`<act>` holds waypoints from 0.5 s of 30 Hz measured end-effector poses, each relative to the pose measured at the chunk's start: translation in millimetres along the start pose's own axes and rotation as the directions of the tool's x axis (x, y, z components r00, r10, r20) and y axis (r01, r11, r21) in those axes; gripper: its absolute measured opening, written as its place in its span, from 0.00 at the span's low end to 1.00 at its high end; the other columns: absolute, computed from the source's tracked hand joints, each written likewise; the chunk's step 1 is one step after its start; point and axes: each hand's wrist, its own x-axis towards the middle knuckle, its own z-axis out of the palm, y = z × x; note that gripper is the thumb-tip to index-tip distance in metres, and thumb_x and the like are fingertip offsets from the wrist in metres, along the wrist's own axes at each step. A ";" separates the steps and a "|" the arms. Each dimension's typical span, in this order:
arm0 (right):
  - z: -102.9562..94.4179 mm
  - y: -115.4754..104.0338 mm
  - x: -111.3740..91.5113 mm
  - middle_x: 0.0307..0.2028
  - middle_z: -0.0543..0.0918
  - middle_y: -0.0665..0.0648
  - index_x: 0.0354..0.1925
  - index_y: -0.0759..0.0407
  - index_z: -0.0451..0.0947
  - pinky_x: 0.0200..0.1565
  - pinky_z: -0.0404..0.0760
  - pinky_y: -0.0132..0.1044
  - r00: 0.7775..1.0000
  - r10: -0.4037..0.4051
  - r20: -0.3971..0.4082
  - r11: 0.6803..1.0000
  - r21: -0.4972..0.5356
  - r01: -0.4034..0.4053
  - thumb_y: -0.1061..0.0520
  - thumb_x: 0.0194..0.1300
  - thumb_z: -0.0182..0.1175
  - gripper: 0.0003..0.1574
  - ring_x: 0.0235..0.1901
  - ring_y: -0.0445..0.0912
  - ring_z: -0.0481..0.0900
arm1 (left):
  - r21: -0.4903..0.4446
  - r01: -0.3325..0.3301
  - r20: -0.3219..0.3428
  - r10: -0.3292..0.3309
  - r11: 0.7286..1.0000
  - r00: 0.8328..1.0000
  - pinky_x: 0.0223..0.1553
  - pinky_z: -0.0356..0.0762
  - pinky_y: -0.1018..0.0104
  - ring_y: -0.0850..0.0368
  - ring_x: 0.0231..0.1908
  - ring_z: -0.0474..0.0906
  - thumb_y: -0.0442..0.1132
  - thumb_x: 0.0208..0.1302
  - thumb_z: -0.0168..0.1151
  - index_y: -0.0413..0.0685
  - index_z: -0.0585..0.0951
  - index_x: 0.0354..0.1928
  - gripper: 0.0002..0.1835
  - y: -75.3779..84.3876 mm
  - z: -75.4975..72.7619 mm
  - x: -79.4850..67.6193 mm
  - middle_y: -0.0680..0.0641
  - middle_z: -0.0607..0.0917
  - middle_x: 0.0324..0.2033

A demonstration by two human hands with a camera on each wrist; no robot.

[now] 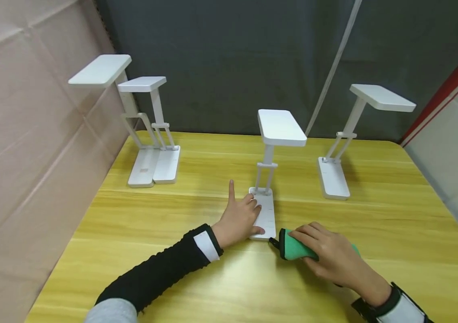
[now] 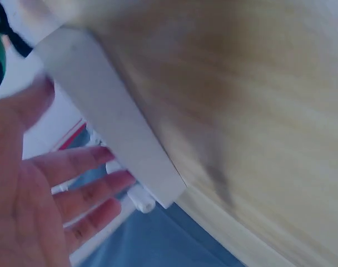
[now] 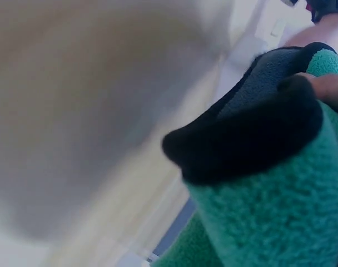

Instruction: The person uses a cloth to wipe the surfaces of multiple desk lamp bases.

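Note:
A white desk lamp (image 1: pixel 280 127) with a flat rectangular head stands at the middle of the table, on a slim base (image 1: pixel 267 217). My left hand (image 1: pixel 237 220) rests on that base, its thumb at the near end and one finger sticking out away from it. In the left wrist view, the thumb and fingertips touch the lamp base (image 2: pixel 108 111). Just right of the lamp, my right hand (image 1: pixel 329 255) grips a folded green cloth (image 1: pixel 294 247) with black edging and a black loop. The right wrist view shows the cloth's (image 3: pixel 269 211) fuzzy green face and a grey inner side.
Two more white lamps stand side by side at the back left, a larger one (image 1: pixel 103 70) and a smaller one (image 1: pixel 144 84). Another lamp (image 1: pixel 383 97) is at the back right. A dark curtain (image 1: pixel 220 67) hangs behind the wooden table (image 1: pixel 212 287).

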 end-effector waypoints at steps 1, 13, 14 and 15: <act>-2.3 3.3 3.6 0.44 0.75 0.49 0.53 0.53 0.71 0.31 0.78 0.37 1.000 0.001 -0.008 1.000 0.017 -0.001 0.57 0.38 0.69 0.39 0.40 0.42 0.73 | -0.044 0.007 0.021 -0.006 0.999 1.000 0.54 0.32 0.26 0.54 0.58 0.61 0.76 0.49 0.46 0.50 0.72 0.55 0.43 -4.1 -0.3 -0.9 0.53 0.75 0.52; 31.8 51.3 86.0 0.44 0.76 0.54 0.51 0.57 0.73 0.31 0.77 0.39 0.994 0.092 0.056 0.995 0.025 -0.094 0.56 0.49 0.63 0.28 0.37 0.43 0.72 | -0.479 0.105 0.249 0.020 0.872 0.968 0.54 0.32 0.26 0.50 0.67 0.35 0.81 0.31 0.55 0.43 0.38 0.68 0.71 -37.4 14.3 5.8 0.44 0.43 0.69; 37.0 52.1 88.2 0.44 0.76 0.55 0.52 0.57 0.73 0.31 0.78 0.39 0.993 0.095 0.066 0.995 0.002 -0.095 0.57 0.49 0.63 0.28 0.38 0.44 0.72 | -0.486 0.105 0.255 0.026 0.867 0.967 0.54 0.32 0.26 0.51 0.67 0.35 0.81 0.30 0.56 0.43 0.39 0.68 0.71 -37.4 14.9 6.6 0.44 0.44 0.69; 40.8 52.2 89.8 0.45 0.76 0.56 0.52 0.58 0.72 0.31 0.78 0.40 0.993 0.097 0.069 0.995 -0.017 -0.096 0.57 0.49 0.63 0.28 0.39 0.45 0.72 | -0.491 0.106 0.259 0.028 0.865 0.965 0.54 0.31 0.26 0.51 0.67 0.35 0.81 0.30 0.56 0.43 0.39 0.68 0.71 -37.6 15.3 7.3 0.45 0.44 0.69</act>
